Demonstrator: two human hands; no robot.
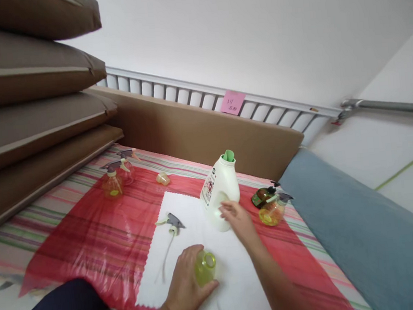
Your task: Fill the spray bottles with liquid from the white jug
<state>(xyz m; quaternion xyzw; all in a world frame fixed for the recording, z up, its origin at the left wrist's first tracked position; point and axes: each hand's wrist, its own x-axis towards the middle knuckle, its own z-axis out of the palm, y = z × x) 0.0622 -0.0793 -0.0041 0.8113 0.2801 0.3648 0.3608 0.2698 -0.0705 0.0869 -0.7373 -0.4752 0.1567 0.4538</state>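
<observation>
My left hand (185, 284) wraps around a small yellow-green open-necked bottle (204, 267) standing on a white cloth (235, 278). My right hand (238, 219) rests its fingers against the lower side of a white detergent jug (220, 191) with a green spout, which stands upright at the cloth's far edge. A loose grey and white spray head (171, 224) with its long dip tube lies on the cloth left of the jug.
A red plastic sheet (90, 232) covers a striped bedspread. Two spray bottles (118, 177) stand at its far left, a small cap (163, 178) near them, two more spray bottles (271, 206) lie right of the jug. Brown cushions (26, 117) stack at left; a blue cushion (351, 239) lies right.
</observation>
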